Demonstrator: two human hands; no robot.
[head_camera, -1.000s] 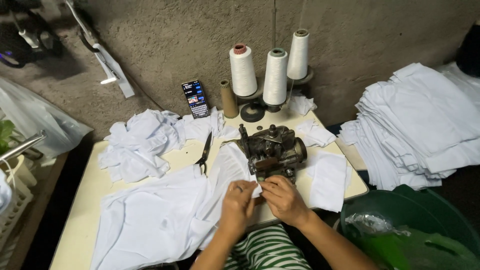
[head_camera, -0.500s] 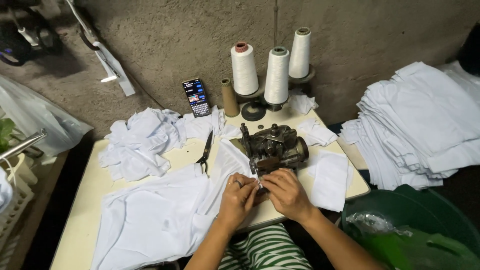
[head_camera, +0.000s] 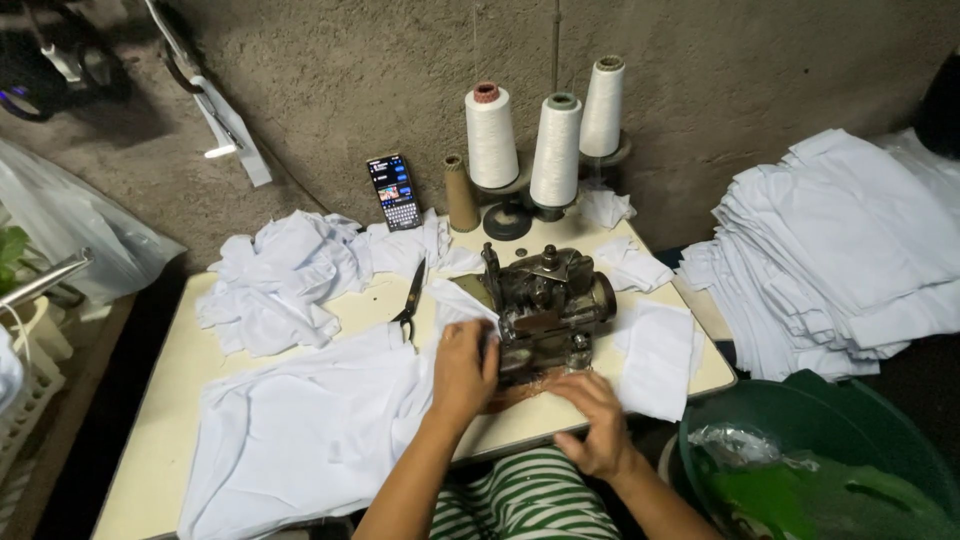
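Note:
A dark, worn sewing machine (head_camera: 550, 300) sits in the middle of a cream table (head_camera: 170, 400). My left hand (head_camera: 462, 370) lies flat on white cloth (head_camera: 310, 420) right at the machine's left side, pressing the cloth toward it. My right hand (head_camera: 595, 420) hovers at the table's front edge, just below the machine, fingers spread and empty. Another white piece (head_camera: 660, 355) lies to the right of the machine.
Black scissors (head_camera: 410, 300) lie left of the machine. Three white thread cones (head_camera: 550, 150) and a bare cone stand behind it, beside a propped phone (head_camera: 393, 192). White scraps (head_camera: 290, 275) are heaped at the left; folded white cloth (head_camera: 840, 250) is stacked right. A green tub (head_camera: 840, 470) stands below.
Both hands were together at the machine's front on the cloth. Now my left hand has flattened on the cloth and my right hand has drawn back toward the table edge.

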